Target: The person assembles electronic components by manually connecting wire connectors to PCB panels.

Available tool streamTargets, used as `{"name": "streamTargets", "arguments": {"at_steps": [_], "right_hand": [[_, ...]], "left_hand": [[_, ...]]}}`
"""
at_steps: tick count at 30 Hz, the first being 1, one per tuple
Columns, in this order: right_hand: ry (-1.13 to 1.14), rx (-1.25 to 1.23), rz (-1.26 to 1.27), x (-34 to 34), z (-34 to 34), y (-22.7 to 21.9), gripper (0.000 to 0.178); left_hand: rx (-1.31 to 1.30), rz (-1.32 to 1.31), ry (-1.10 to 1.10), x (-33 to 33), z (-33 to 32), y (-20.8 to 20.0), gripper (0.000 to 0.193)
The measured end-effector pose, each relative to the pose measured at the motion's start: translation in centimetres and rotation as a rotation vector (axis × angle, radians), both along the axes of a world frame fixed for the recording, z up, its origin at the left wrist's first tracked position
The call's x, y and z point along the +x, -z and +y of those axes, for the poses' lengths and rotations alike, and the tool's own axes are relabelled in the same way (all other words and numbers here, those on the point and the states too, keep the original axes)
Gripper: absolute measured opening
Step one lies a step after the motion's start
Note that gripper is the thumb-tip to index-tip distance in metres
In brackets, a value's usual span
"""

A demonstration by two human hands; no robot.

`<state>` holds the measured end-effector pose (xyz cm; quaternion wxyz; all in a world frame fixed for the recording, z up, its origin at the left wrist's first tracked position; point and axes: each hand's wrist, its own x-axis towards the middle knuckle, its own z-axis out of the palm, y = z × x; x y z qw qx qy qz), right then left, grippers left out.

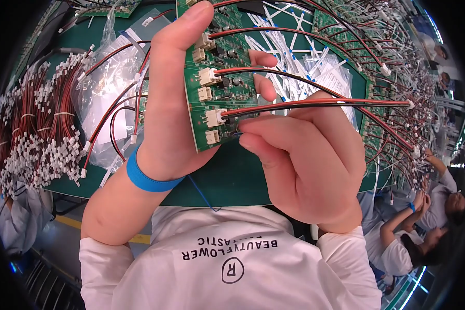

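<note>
My left hand (170,98) grips a green circuit board (194,103), thumb along its left edge and fingertips showing past its right side. White connector sockets (205,94) line the board. Red and black wire cables (294,106) are plugged into several of them and stretch off to the right, with white plugs at their loose ends. At the board's lower right edge my right hand (310,165) pinches with thumb and forefinger; what lies between the fingertips is too small to make out. A blue wrist band (150,178) circles my left wrist, with a thin blue cord hanging from it.
Bundles of red-black cables (44,124) lie at left beside clear plastic bags (111,88). White flat ribbon cables (284,57) are heaped behind the board. More wired boards (369,82) cover the right of the green table (232,181). Co-workers (403,237) sit at right.
</note>
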<state>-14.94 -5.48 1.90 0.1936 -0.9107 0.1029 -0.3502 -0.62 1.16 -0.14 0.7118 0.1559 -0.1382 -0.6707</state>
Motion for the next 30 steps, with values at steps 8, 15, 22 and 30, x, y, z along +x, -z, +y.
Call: {"name": "streamTargets", "arguments": {"at_steps": [8, 15, 22, 30], "right_hand": [[0.024, -0.067, 0.009, 0.0, 0.2, 0.0, 0.021], [0.038, -0.092, -0.001, -0.1, 0.4, 0.1, 0.020], [0.035, -0.093, 0.038, -0.2, 0.4, -0.2, 0.022], [-0.155, -0.172, -0.078, 0.4, -0.4, 1.1, 0.026]], "left_hand": [[-0.005, 0.041, 0.019, 0.0, 0.1, 0.0, 0.067], [0.040, 0.007, 0.016, 0.1, 0.1, -0.2, 0.068], [0.100, -0.010, 0.003, 0.1, 0.0, -0.1, 0.068], [0.311, -0.619, -0.335, -1.5, -0.2, 0.2, 0.051]]}}
